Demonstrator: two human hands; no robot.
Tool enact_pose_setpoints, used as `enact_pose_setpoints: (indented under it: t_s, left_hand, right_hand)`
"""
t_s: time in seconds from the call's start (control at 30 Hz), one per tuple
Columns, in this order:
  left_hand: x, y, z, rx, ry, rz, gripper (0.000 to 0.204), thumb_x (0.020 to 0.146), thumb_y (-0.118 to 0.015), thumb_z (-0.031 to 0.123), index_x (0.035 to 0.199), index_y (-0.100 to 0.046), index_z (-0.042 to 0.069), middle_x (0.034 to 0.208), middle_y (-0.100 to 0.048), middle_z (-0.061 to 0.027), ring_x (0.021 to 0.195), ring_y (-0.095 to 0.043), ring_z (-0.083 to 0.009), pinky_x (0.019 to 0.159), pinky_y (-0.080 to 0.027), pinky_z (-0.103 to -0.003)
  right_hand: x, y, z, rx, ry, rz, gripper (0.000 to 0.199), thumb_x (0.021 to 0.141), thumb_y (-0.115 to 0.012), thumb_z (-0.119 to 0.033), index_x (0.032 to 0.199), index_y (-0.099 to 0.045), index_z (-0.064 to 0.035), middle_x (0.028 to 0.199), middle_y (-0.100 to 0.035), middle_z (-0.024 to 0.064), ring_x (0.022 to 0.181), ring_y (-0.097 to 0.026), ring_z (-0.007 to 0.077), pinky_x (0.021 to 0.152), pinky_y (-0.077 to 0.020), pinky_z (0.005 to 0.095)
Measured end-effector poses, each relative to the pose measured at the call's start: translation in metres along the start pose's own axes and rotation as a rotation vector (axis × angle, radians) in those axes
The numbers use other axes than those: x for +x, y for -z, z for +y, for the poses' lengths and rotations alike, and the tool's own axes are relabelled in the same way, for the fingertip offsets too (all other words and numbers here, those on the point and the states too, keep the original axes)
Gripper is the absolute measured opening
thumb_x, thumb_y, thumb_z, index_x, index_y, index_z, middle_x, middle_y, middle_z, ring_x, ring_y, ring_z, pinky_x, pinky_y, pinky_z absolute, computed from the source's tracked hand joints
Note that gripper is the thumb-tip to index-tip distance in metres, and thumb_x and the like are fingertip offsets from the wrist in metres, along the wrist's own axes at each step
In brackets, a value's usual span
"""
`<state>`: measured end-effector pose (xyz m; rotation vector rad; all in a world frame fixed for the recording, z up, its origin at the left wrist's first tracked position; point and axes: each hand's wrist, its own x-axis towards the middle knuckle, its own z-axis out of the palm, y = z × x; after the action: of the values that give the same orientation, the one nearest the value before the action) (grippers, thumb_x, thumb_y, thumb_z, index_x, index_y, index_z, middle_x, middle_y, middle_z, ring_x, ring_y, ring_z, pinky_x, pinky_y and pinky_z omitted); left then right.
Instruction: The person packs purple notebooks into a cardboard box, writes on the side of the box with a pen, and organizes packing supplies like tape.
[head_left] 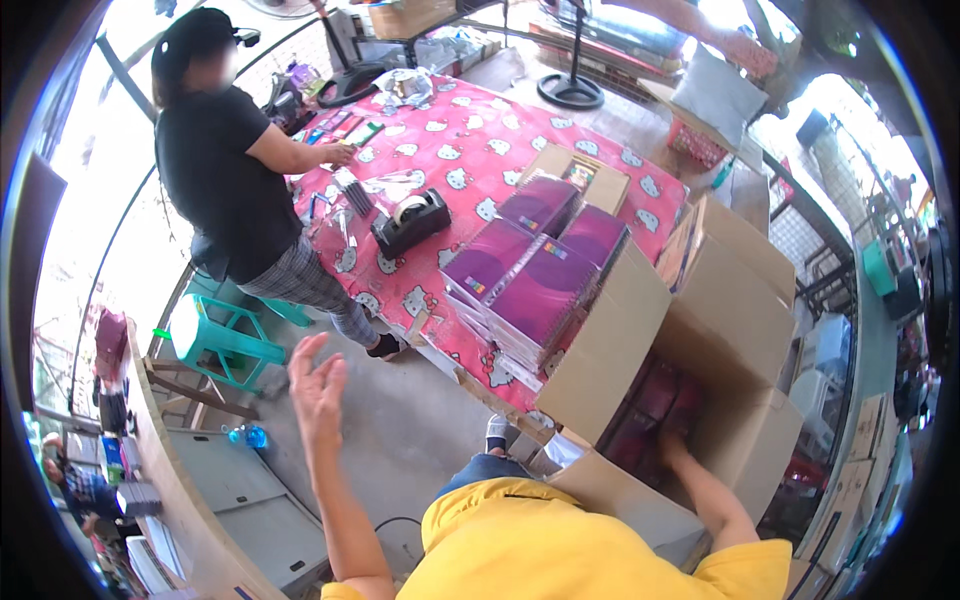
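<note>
My left hand (317, 385) is raised over the floor at the left with its fingers apart, holding nothing. My right arm reaches down into an open cardboard box (735, 265) beside the table. Inside it, my right hand (673, 443) is next to dark reddish-purple items (655, 400), which look like notebooks in shadow; its fingers are too dim to make out. Stacks of purple spiral notebooks (545, 285) stand at the table's near corner, just left of the box's raised flap (610, 345).
A pink patterned cloth covers the table (480, 120). On it sit a black tape dispenser (410, 225) and small colourful items. A person (215, 150) in a black shirt stands across on the left, one hand over the table. A teal stool (225, 340) and a blue bottle (250, 436) are on the floor.
</note>
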<state>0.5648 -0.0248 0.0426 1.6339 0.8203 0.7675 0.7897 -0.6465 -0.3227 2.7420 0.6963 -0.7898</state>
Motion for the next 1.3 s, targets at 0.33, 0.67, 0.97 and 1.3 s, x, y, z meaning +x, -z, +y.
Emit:
enact_pose_setpoints:
  t_s: [0.33, 0.67, 0.97, 1.3]
  left_hand:
    - [0.055, -0.077, -0.069, -0.028, 0.129, -0.328, 0.046, 0.088, -0.069, 0.020, 0.130, -0.053, 0.008, 0.130, -0.048, -0.0108, 0.105, -0.058, -0.0195, 0.083, -0.050, -0.031]
    - [0.154, -0.197, -0.030, 0.040, 0.243, -0.706, 0.063, 0.095, -0.052, 0.047, 0.122, -0.056, -0.010, 0.122, -0.062, -0.0194, 0.117, -0.054, -0.0216, 0.102, -0.037, -0.033]
    - [0.141, -0.193, -0.042, 0.241, -0.224, -0.677, 0.067, 0.079, -0.072, 0.022, 0.136, -0.043, 0.004, 0.119, -0.060, -0.0244, 0.106, -0.060, -0.0351, 0.095, -0.045, -0.041]
    - [0.072, -0.160, 0.027, 0.207, -0.575, -0.189, 0.100, 0.064, -0.078, -0.002, 0.149, -0.026, 0.009, 0.114, -0.055, -0.0148, 0.106, -0.054, -0.0298, 0.095, -0.042, -0.044]
  right_hand:
    - [-0.066, 0.265, -0.089, 0.783, -0.135, 0.533, 0.038, 0.085, -0.067, -0.023, 0.111, -0.058, 0.0031, 0.092, -0.066, 0.0185, 0.081, -0.067, 0.0301, 0.074, -0.0548, 0.0403]
    - [-0.067, 0.470, -0.290, 0.726, 0.031, 0.357, 0.098, 0.082, -0.054, -0.070, 0.136, -0.035, 0.0098, 0.126, -0.051, 0.0274, 0.114, -0.055, 0.0377, 0.089, -0.0521, 0.0423]
    - [-0.025, 0.427, -0.334, 0.852, -0.055, 0.811, 0.096, 0.077, -0.075, -0.045, 0.141, -0.026, 0.0075, 0.130, -0.043, 0.0295, 0.119, -0.048, 0.0402, 0.101, -0.0421, 0.0475]
    - [-0.052, 0.435, -0.341, 1.828, 0.193, 0.940, 0.089, 0.062, -0.086, -0.004, 0.136, -0.036, -0.0004, 0.117, -0.052, 0.0125, 0.101, -0.059, 0.0202, 0.085, -0.0531, 0.0336]
